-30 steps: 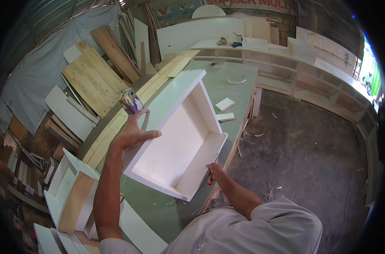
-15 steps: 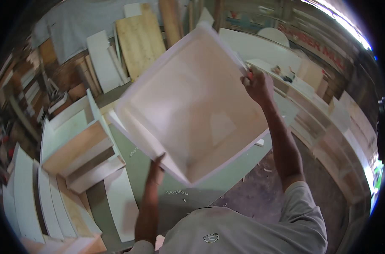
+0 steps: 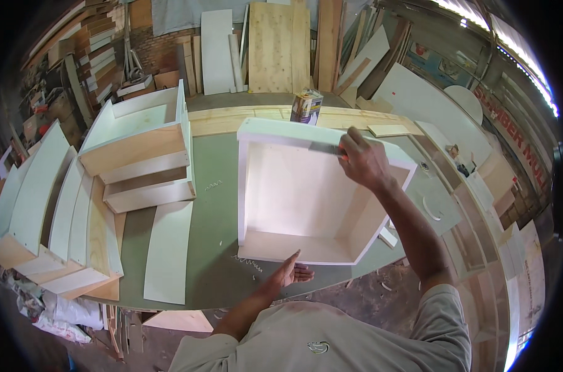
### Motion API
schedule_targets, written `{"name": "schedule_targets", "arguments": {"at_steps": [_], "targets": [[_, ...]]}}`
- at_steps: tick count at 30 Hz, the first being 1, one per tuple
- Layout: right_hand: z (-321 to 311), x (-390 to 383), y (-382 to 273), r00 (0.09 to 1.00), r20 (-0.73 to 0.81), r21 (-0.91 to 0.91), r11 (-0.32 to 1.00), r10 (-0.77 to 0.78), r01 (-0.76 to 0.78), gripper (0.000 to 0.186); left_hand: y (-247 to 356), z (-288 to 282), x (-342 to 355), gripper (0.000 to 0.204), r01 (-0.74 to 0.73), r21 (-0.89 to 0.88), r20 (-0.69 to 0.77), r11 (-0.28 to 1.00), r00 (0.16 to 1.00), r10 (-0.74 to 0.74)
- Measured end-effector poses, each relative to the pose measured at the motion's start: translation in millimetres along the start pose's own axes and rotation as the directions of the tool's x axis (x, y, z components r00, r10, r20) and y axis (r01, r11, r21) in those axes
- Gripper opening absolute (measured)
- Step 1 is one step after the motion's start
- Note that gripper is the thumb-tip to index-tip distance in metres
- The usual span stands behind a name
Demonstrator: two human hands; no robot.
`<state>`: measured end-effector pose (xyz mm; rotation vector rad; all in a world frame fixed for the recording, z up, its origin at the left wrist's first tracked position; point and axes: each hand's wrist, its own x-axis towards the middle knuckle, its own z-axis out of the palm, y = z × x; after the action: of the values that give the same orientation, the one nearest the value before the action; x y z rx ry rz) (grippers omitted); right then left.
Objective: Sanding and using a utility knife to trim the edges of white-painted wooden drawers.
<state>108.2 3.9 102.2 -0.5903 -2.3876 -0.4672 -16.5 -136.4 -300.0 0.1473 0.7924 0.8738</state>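
A white open wooden drawer box [image 3: 297, 186] stands tilted on the green worktable [image 3: 213, 161], its hollow side facing me. My right hand [image 3: 365, 162] is closed at its upper wall, towards the right corner. A bit of something orange-red shows between those fingers, too small to name. Down at the box's lower edge is my left hand [image 3: 290, 271], its fingers stretched out and the thumb apart. It is against or just in front of that edge; I cannot tell which.
Left on the table sit a white drawer unit [image 3: 136, 146], a white board [image 3: 168, 254] and several curved white panels [image 3: 30, 192]. A rectangular can [image 3: 307, 106] stands behind the box near pale planks [image 3: 225, 121]. Shelving frames [image 3: 473, 229] line the right.
The drawer box has come down from a raised, diagonal pose and turned more level. My left hand has moved right along its lower edge and its fingers have opened. My view has shifted.
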Motion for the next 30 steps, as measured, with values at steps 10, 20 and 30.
{"name": "schedule_targets", "arguments": {"at_steps": [10, 20, 30], "targets": [[-37.8, -73.0, -1.4, 0.993, 0.086, 0.197, 0.975, 0.085, -0.1, 0.021, 20.6, 87.5, -86.0, 0.051, -0.16, 0.768, 0.124, 0.621, 0.987, 0.101], [-123.6, -128.9, 54.5, 0.895, 0.391, 0.67, 0.601, 0.212, -0.435, 0.03, 101.9, 288.4, -266.5, 0.029, -0.551, 0.784, 0.34, -0.285, -0.003, 0.94], [-195.9, -214.8, 168.6, 0.68, 0.595, 0.156, 0.769, 0.428, -0.62, 0.033, 217.6, 371.4, -169.4, 0.074, -0.11, 0.735, 0.589, -0.669, 0.591, 0.55]]}}
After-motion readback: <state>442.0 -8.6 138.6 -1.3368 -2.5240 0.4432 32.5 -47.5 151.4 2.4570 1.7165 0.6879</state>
